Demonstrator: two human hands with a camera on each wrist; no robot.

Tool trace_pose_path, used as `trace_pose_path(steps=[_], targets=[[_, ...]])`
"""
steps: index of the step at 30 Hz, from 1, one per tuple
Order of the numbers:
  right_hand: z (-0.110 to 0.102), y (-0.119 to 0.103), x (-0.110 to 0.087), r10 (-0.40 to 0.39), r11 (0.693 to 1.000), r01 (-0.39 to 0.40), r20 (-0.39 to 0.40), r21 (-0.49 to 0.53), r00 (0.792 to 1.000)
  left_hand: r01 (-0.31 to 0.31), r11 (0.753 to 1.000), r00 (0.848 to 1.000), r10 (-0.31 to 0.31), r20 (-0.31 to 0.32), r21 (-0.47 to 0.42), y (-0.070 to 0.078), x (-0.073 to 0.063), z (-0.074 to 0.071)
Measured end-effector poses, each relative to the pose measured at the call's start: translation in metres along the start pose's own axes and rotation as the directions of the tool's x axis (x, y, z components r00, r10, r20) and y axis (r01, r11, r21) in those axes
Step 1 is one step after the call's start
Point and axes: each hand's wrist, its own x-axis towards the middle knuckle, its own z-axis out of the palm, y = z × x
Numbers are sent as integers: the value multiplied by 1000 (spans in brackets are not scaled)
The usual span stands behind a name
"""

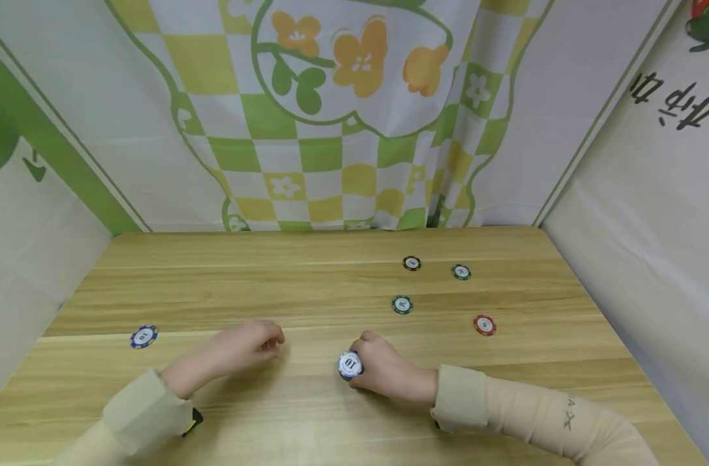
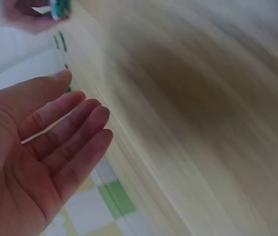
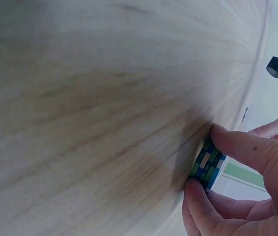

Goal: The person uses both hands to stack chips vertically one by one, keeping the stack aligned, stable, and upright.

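Observation:
Between thumb and fingers, my right hand (image 1: 389, 372) pinches a short stack of poker chips (image 1: 350, 366) by its edges, low over the table. Its top chip is blue and white and reads 10. Green and blue chip edges show in the stack (image 3: 207, 166) in the right wrist view. My left hand (image 1: 246, 349) hovers over the table left of the stack, holding nothing. In the left wrist view the left hand's fingers (image 2: 87, 142) are loosely bent, palm showing. Further left lies a single blue chip (image 1: 144, 336) marked 10.
Loose chips lie at the right of the wooden table (image 1: 272, 278): a red one (image 1: 485, 325) marked 5, a green one (image 1: 402, 304) marked 20, another green one (image 1: 461, 271) and a black one (image 1: 412, 263). A checked curtain (image 1: 331, 155) hangs behind the far edge.

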Motion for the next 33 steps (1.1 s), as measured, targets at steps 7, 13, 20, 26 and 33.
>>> trace_pose_path(steps=[7, 13, 20, 26, 33], targets=[[-2, -1, 0, 3, 1000, -3, 11, -9, 1000, 35, 982, 999, -30, -30, 185, -18, -13, -13], [-2, -1, 0, -2, 1000, 2, 14, -14, 1000, 119, 961, 992, -107, -61, 248, -31, -26, -31], [-2, -1, -1, -7, 1000, 7, 9, -12, 1000, 221, 956, 974, -205, -100, 191, -43, -40, -40], [-1, 0, -1, -23, 1000, 23, 6, -14, 1000, 283, 945, 957, -267, -112, 164, -56, -53, -46], [-1, 1, -1, -28, 1000, 28, -5, -15, 1000, 350, 927, 934, -335, -123, 134, -76, -73, -52]])
